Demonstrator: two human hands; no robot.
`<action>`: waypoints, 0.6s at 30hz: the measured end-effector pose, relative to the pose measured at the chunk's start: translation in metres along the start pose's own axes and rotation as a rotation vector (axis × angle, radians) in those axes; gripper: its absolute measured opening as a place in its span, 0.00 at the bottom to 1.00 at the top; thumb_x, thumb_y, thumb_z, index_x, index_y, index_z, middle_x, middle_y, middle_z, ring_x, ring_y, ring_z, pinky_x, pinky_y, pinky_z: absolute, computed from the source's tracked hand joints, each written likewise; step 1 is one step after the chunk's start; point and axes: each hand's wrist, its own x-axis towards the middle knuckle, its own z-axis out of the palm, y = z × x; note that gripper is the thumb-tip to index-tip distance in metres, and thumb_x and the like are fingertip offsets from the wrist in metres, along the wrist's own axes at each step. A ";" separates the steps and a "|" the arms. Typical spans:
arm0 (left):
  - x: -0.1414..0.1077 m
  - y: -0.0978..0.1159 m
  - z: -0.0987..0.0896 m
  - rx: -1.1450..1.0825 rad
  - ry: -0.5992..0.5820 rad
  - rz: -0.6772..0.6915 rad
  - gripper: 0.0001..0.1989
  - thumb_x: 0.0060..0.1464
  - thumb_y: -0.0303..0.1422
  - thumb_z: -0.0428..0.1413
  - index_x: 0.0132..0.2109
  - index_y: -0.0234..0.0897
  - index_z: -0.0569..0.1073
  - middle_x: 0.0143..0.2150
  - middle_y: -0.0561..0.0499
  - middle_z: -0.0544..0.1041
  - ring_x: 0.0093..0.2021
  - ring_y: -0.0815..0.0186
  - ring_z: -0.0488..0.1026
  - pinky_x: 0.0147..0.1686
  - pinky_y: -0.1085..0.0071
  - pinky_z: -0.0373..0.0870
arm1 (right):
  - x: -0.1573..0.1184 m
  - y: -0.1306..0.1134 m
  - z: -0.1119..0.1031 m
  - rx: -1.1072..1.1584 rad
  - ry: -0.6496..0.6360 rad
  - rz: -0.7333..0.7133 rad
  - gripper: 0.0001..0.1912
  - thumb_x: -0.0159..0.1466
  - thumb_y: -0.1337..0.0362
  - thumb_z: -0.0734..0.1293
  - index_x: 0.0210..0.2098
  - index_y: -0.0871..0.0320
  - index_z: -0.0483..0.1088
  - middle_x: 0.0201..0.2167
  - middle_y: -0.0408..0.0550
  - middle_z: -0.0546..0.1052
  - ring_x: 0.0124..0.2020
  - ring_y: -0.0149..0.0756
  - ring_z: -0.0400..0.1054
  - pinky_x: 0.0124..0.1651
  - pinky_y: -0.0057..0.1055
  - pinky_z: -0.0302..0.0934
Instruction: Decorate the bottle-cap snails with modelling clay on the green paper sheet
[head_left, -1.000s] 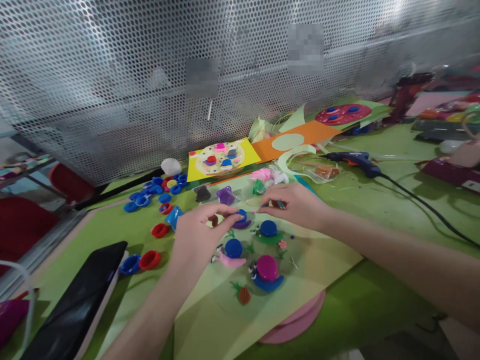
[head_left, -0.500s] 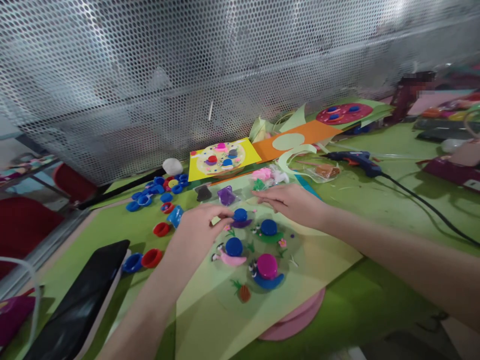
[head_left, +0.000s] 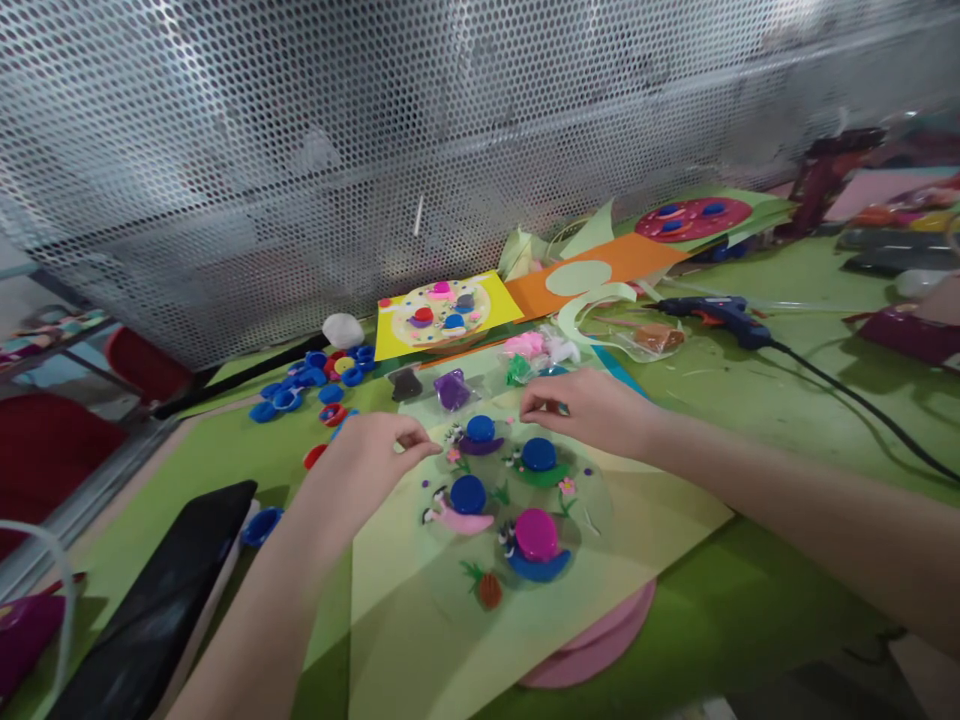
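A pale yellow sheet (head_left: 405, 650) bears a round picture with several snails whose shells are bottle caps. These include a purple snail (head_left: 484, 447), a green snail (head_left: 545, 475), a pink snail (head_left: 466, 522) and a blue snail with a magenta cap (head_left: 537, 537). My left hand (head_left: 379, 455) hovers at the picture's left edge, thumb and forefinger pinched beside the purple snail. To the upper right, my right hand (head_left: 589, 405) is curled in a pinch above the green snail. Whatever either pinch holds is too small or hidden. A brown pineapple shape (head_left: 489, 590) sits near the bottom.
A phone (head_left: 165, 590) lies at left, with loose bottle caps (head_left: 300, 385) behind. Bagged purple clay (head_left: 452, 390) sits beyond the picture. A glue gun (head_left: 720, 315) with its cord lies right. Finished snail pictures on a yellow card (head_left: 386, 345) stand near the mesh panel (head_left: 300, 200).
My left hand has drawn back leftward from the purple snail, uncovering its eyes and a small purple dot. My right hand's fingers have curled in more and shifted slightly right.
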 end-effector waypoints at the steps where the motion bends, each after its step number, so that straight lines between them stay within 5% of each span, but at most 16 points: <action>1: 0.000 -0.001 0.001 -0.019 -0.002 0.017 0.07 0.46 0.35 0.58 0.24 0.44 0.78 0.24 0.51 0.78 0.23 0.60 0.71 0.22 0.73 0.56 | 0.000 0.000 0.000 -0.005 -0.009 0.005 0.06 0.61 0.63 0.63 0.33 0.55 0.72 0.27 0.41 0.76 0.27 0.30 0.67 0.28 0.24 0.52; 8: 0.002 -0.011 0.004 -0.012 -0.088 0.064 0.09 0.50 0.33 0.54 0.30 0.44 0.79 0.34 0.48 0.79 0.35 0.56 0.74 0.34 0.69 0.62 | -0.001 0.003 0.002 -0.017 -0.052 -0.015 0.09 0.63 0.61 0.62 0.34 0.54 0.74 0.31 0.42 0.78 0.30 0.32 0.69 0.31 0.26 0.54; 18: 0.006 -0.008 -0.002 0.130 -0.287 0.017 0.05 0.48 0.33 0.55 0.28 0.38 0.74 0.30 0.51 0.75 0.29 0.62 0.70 0.26 0.71 0.60 | 0.001 0.005 0.002 -0.036 -0.102 -0.009 0.11 0.63 0.60 0.61 0.35 0.55 0.74 0.32 0.44 0.78 0.34 0.34 0.70 0.33 0.26 0.54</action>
